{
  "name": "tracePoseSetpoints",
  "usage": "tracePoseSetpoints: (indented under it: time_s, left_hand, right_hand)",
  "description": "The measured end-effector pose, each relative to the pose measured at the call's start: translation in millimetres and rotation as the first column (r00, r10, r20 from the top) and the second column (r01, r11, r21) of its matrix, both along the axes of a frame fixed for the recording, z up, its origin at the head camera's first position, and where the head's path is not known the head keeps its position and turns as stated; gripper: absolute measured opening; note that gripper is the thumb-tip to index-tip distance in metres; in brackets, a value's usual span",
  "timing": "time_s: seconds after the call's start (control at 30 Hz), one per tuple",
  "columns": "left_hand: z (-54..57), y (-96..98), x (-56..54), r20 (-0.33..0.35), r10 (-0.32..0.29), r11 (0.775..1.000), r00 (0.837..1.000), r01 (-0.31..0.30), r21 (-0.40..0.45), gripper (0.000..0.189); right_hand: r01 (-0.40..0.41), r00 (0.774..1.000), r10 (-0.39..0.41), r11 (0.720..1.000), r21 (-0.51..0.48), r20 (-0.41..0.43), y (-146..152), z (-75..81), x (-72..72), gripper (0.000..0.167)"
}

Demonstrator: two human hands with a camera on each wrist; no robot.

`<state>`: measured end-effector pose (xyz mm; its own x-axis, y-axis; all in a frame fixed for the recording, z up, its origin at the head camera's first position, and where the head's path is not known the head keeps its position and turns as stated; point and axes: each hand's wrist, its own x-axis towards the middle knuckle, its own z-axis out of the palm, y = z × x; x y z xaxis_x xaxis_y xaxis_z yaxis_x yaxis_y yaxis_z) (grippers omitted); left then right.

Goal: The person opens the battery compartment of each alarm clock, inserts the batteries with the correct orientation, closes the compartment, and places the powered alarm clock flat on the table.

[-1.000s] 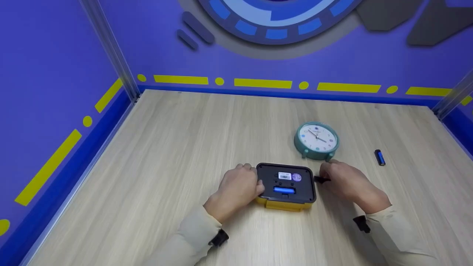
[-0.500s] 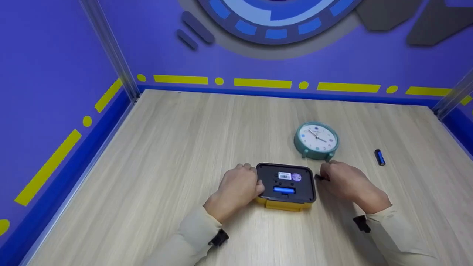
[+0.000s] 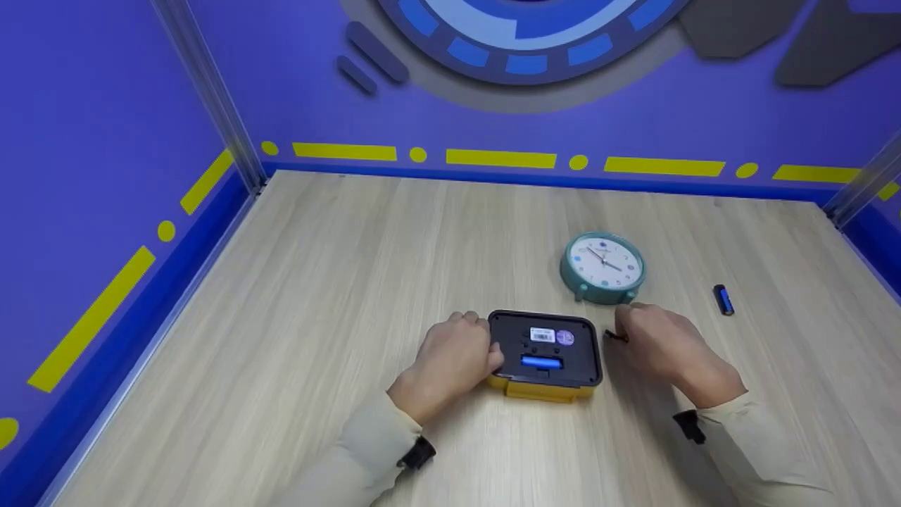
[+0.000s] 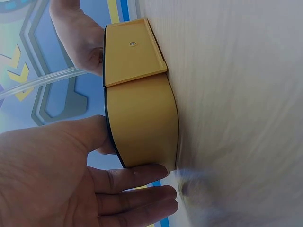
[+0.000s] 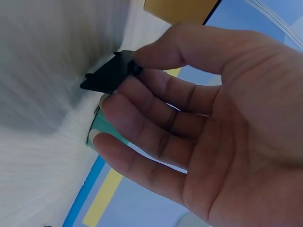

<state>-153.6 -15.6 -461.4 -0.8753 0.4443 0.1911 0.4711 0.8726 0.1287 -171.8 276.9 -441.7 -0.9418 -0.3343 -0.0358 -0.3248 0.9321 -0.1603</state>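
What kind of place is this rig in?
Probably a purpose-built booth or staged workstation: a wood-grain table, printed blue-purple wall panels standing around it, and metal posts at the back corners.

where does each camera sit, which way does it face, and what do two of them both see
Head: worn on the head, facing forward and down at the table, yellow case and teal clock; both sleeves, left hand and right hand show.
Left wrist: on that wrist, facing the yellow case's side; the left hand shows large, part of the right hand beyond.
Right wrist: on that wrist, facing the black piece pinched by the right hand, which shows large.
Shared: head and right wrist both catch the yellow case and teal clock.
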Motion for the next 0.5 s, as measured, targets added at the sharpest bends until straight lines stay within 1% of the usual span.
tracePoseSetpoints:
  time_s: [0.17,0.5]
  left_hand:
    - [-0.6,0.1,-0.2,0.000,0.002,1.000,1.000,-0.002,-0.007,0.031]
    - [-0.1,0.3,-0.9,0.022,0.002,1.000,1.000,-0.002,0.001,0.030]
  right_hand:
    - [0.006,1.000,-0.007,1.000,0.004,0.005,-0.3,-0.5,-0.3,0.009]
    - [-0.001,1.000,0.000,0.999,-0.040,-0.008,-1.0,-0.6,0.4,0.010]
